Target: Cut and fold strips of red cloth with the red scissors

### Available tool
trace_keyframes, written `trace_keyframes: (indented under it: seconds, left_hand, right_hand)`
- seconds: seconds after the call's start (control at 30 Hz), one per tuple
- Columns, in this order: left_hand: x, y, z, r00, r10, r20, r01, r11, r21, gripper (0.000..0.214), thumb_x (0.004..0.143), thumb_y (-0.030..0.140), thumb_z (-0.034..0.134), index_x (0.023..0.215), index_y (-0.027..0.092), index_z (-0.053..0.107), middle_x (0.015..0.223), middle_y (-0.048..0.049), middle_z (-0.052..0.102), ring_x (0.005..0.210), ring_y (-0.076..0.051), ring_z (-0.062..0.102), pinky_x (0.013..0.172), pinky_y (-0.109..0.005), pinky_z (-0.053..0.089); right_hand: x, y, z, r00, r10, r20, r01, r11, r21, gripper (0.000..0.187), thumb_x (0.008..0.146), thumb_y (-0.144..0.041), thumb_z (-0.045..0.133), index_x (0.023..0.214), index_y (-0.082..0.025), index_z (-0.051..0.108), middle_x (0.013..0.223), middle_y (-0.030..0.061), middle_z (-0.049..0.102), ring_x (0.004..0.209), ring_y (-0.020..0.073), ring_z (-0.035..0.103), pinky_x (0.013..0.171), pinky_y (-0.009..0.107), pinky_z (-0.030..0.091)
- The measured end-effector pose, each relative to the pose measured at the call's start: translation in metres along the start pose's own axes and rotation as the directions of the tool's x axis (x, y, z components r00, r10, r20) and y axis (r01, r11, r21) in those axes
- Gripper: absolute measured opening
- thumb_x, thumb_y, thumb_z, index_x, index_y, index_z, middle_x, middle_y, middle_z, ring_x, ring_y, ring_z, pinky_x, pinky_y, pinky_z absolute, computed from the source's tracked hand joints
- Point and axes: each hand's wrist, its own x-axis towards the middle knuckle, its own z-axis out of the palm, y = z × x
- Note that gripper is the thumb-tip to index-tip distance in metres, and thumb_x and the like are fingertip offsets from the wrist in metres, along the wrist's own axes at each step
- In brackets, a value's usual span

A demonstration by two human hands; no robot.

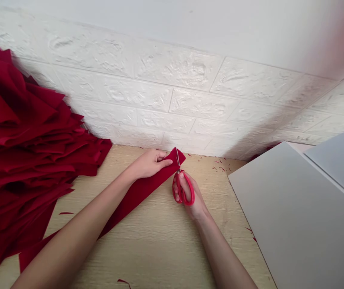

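Observation:
A long strip of red fabric [143,188] runs slantwise over the wooden table, passing under my left forearm. Near its far end my left hand [150,163] grips it, thumb on top and fingers curled at the edge. In my right hand [194,200] is a pair of scissors [192,192] with red handles, fingers through the loops. Its metal blades lie across the strip's end, just right of my left thumb, with a corner of cloth beyond them. Part of the strip is hidden beneath my left arm.
A big heap of red fabric pieces [36,148] fills the left side. White brick-patterned wall [184,76] rises behind the table [166,245]. On the right stands a grey-white box-like panel [298,208]. Small red scraps [220,161] lie scattered near the wall and the front edge.

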Motion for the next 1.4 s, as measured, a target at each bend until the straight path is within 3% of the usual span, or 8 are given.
trace_keyframes:
  seconds: [0.17,0.43,0.83,1.03,1.2,1.4]
  left_hand:
    - [0.001,0.0,0.002,1.0,-0.01,0.003,0.01,0.999,-0.035,0.034,0.09,0.047,0.053,0.084,0.017,0.066,0.077,-0.0007,0.07,0.065,-0.015,0.061,0.058,-0.024,0.041]
    - [0.0,0.002,0.0,0.998,-0.057,0.005,0.057,0.972,-0.226,0.036,0.086,0.044,0.062,0.112,0.019,0.068,0.1,-0.0075,0.077,0.076,-0.019,0.071,0.061,-0.025,0.05]
    - [-0.003,0.006,-0.002,0.998,-0.061,-0.024,0.053,0.967,-0.248,0.034,0.087,0.043,0.063,0.107,0.017,0.07,0.099,-0.0081,0.077,0.076,-0.017,0.071,0.064,-0.024,0.051]
    - [-0.002,0.008,-0.001,0.998,-0.062,-0.009,0.057,0.955,-0.291,0.038,0.088,0.041,0.063,0.119,0.02,0.067,0.106,-0.0083,0.077,0.084,-0.019,0.073,0.069,-0.026,0.053]
    - [0.002,0.003,0.003,0.99,-0.051,-0.132,0.015,0.967,-0.254,0.038,0.087,0.048,0.063,0.109,0.018,0.07,0.109,-0.0085,0.076,0.091,-0.021,0.072,0.077,-0.029,0.053]
    - [0.007,-0.003,0.007,0.968,-0.064,-0.244,0.008,0.975,-0.224,0.028,0.087,0.043,0.063,0.095,0.017,0.07,0.092,-0.0059,0.077,0.077,-0.018,0.071,0.07,-0.027,0.051]
  right_hand:
    - [0.0,-0.001,-0.001,1.0,-0.025,0.018,0.025,1.0,0.005,0.051,0.082,-0.07,0.063,0.075,-0.023,0.045,0.058,-0.0063,0.05,0.043,0.007,0.042,0.043,0.021,0.029]
    - [0.001,0.001,-0.003,0.999,-0.03,-0.016,0.029,0.997,-0.068,0.051,0.079,-0.07,0.066,0.077,-0.024,0.044,0.057,-0.0069,0.051,0.044,0.0085,0.044,0.044,0.022,0.034]
    - [-0.001,-0.004,0.0,0.997,-0.056,-0.055,0.051,0.994,-0.1,0.052,0.076,-0.071,0.067,0.077,-0.024,0.044,0.057,-0.0073,0.05,0.046,0.0091,0.044,0.044,0.023,0.037]
    - [-0.002,-0.005,-0.001,0.996,-0.08,-0.037,0.076,0.991,-0.107,0.052,0.077,-0.071,0.066,0.077,-0.024,0.043,0.058,-0.0071,0.05,0.046,0.0088,0.044,0.045,0.022,0.037]
    - [-0.003,-0.006,0.0,0.995,-0.093,-0.019,0.089,0.985,-0.147,0.054,0.075,-0.074,0.066,0.076,-0.024,0.044,0.058,-0.0069,0.049,0.046,0.0093,0.044,0.043,0.023,0.036]
    - [-0.004,-0.006,0.001,0.996,-0.089,-0.019,0.084,0.981,-0.173,0.053,0.075,-0.074,0.066,0.077,-0.025,0.045,0.058,-0.0066,0.049,0.047,0.0099,0.044,0.042,0.023,0.034]
